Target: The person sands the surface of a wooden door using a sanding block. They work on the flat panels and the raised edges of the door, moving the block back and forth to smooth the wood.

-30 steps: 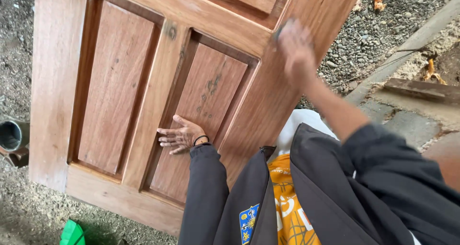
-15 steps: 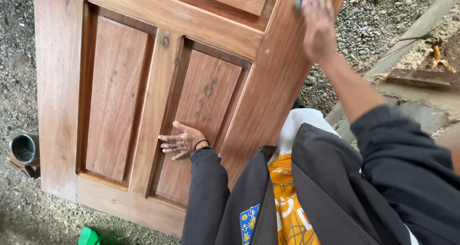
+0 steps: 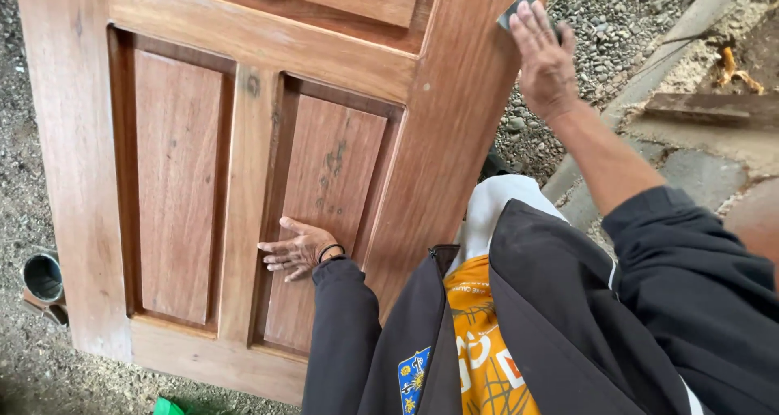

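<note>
A brown panelled wooden door (image 3: 243, 123) lies flat in front of me, filling the left and middle of the head view. My left hand (image 3: 294, 249) rests flat on one of its recessed panels, fingers spread, a dark band at the wrist. My right hand (image 3: 544, 58) is stretched out over the door's right stile near the top edge and presses a dark grey sanding pad (image 3: 519, 8) against the wood. Only a corner of the pad shows above my fingers.
Gravel ground (image 3: 600, 34) lies beyond the door at the upper right, beside a concrete kerb (image 3: 673, 54) and a wooden plank (image 3: 706, 107). A dark round tin (image 3: 42, 277) sits on the ground at the left. A green object (image 3: 166, 407) peeks in at the bottom edge.
My right hand has slid the sanding pad farther up along the door's right stile. My left hand has stayed flat on the panel.
</note>
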